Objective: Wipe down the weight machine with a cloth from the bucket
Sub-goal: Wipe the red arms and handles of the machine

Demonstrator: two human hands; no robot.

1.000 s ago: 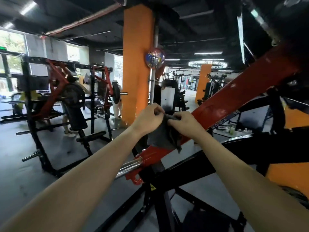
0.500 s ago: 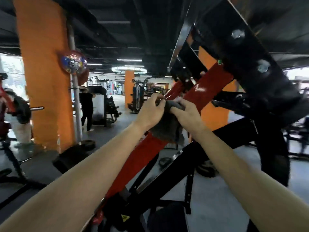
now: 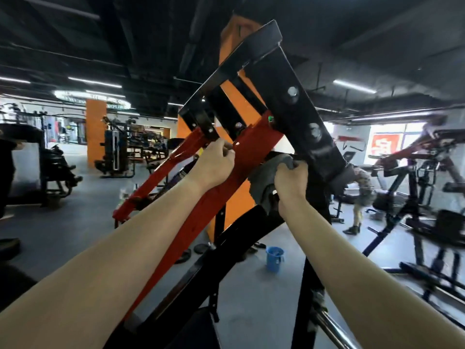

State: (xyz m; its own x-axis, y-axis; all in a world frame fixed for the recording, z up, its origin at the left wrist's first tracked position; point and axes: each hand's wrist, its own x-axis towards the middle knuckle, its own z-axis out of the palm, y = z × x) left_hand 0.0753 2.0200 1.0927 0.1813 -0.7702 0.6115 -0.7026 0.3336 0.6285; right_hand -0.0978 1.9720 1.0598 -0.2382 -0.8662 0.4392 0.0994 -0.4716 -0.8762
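Apart now after meeting on the grey cloth (image 3: 261,172) a moment ago, the left hand (image 3: 214,159) grips the edge of the red steel arm (image 3: 198,217) near its upper end, while the right hand (image 3: 292,177) alone clutches the cloth, wadded just beside that arm under the black bolted frame (image 3: 302,117). Limp and light, the cloth likely handles best bunched in the palm, moulding to smooth, rigid painted steel.

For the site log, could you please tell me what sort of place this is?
Most likely a commercial gym: a red and black weight machine up close, more exercise machines across the floor, and weight plates lying near the blue bucket.
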